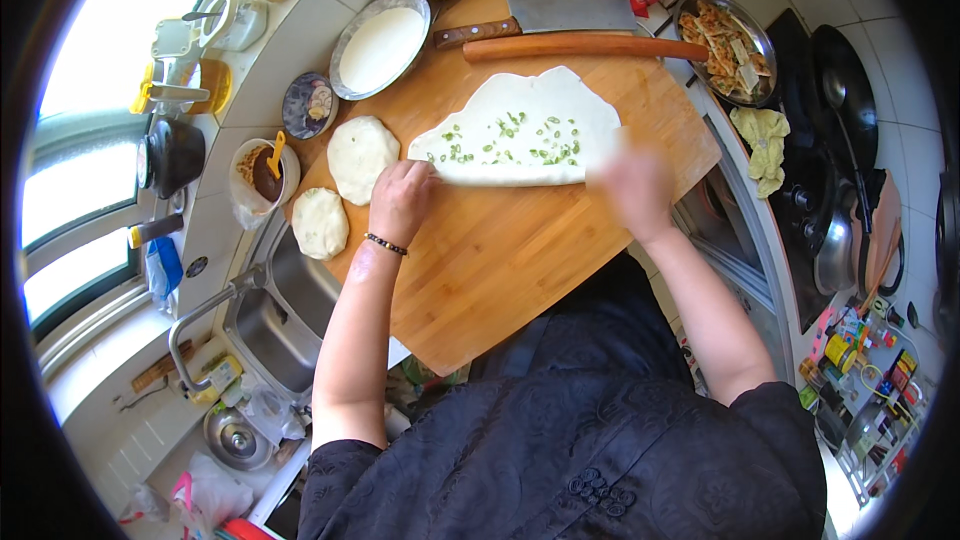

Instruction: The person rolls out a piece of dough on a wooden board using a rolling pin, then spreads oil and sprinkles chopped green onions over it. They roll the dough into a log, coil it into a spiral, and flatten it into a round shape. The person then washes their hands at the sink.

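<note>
A thin white sheet of dough lies on a wooden board, strewn with chopped green scallion. Its near edge is straight and looks folded into a narrow lip, while the far edge is wavy. With fingers bent, my left hand grips the dough's near left corner. At the near right corner is my right hand, too blurred for me to see how its fingers meet the dough. Two round, flattened dough pieces, a larger one and a smaller one, rest left of my left hand.
Beyond the dough lie a wooden rolling pin and a cleaver on the board. A bowl of white flour stands back left, near a tub of brown paste. Cooked flatbread pieces fill a metal bowl at right.
</note>
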The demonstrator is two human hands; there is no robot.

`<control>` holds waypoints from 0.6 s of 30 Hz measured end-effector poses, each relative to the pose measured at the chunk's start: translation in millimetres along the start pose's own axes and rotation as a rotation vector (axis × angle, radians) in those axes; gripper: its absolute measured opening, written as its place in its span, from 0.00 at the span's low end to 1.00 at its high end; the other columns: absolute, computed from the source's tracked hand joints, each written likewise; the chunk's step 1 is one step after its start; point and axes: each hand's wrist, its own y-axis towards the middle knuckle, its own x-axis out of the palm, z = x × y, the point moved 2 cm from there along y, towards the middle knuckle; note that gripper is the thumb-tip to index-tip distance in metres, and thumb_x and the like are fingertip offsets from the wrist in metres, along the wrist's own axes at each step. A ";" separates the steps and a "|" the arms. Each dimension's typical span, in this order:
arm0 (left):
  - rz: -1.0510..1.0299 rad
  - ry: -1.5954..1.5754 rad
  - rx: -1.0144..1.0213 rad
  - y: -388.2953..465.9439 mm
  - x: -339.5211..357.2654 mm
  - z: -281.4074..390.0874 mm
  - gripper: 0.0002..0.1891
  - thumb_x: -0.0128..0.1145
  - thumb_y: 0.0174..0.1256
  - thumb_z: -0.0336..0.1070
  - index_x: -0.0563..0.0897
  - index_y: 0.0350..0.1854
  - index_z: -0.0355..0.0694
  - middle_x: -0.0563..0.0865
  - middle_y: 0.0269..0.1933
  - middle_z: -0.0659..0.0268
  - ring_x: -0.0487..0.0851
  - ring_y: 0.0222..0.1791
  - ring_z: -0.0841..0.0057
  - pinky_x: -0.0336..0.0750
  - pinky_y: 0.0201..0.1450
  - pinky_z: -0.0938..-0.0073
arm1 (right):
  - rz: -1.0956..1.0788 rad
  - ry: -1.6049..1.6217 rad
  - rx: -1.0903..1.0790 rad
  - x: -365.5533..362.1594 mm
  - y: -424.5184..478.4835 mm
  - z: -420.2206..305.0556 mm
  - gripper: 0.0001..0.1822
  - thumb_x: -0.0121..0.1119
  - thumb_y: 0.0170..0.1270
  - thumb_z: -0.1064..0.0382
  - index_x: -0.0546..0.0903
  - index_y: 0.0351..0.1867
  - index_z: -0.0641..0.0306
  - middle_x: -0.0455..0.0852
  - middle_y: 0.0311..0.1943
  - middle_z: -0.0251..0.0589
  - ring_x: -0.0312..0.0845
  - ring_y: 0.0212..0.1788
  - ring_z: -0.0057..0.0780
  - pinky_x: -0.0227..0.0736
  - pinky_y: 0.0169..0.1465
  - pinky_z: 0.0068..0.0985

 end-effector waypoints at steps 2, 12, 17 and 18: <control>0.054 0.126 0.040 1.2 -1.1 7.5 0.12 0.67 0.59 0.24 0.86 0.45 0.39 0.85 0.42 0.63 0.83 0.44 0.59 0.77 0.49 0.60 | 0.193 0.279 0.098 -1.2 1.6 -4.5 0.06 0.65 0.60 0.64 0.80 0.28 0.59 0.80 0.25 0.43 0.78 0.31 0.46 0.71 0.35 0.42; 0.062 0.144 0.157 -8.0 4.8 4.7 0.18 0.65 0.63 0.30 0.82 0.56 0.40 0.84 0.47 0.61 0.82 0.50 0.60 0.77 0.57 0.60 | 0.085 0.178 -0.290 -6.8 2.9 -18.5 0.03 0.63 0.61 0.66 0.83 0.36 0.58 0.83 0.35 0.44 0.79 0.40 0.48 0.74 0.40 0.42; 0.010 0.219 0.192 7.7 -1.7 2.1 0.15 0.60 0.64 0.27 0.82 0.53 0.42 0.84 0.45 0.61 0.82 0.48 0.61 0.78 0.54 0.62 | 0.136 0.276 -0.188 -4.4 27.8 -11.6 0.03 0.60 0.63 0.66 0.83 0.36 0.58 0.82 0.35 0.44 0.79 0.40 0.48 0.74 0.42 0.42; -0.005 0.212 0.134 10.5 0.3 0.3 0.15 0.60 0.63 0.27 0.82 0.53 0.42 0.84 0.45 0.61 0.82 0.48 0.61 0.78 0.54 0.62 | 0.135 0.275 -0.153 -3.9 30.2 -9.4 0.03 0.59 0.64 0.66 0.83 0.36 0.58 0.82 0.35 0.44 0.79 0.40 0.48 0.74 0.42 0.42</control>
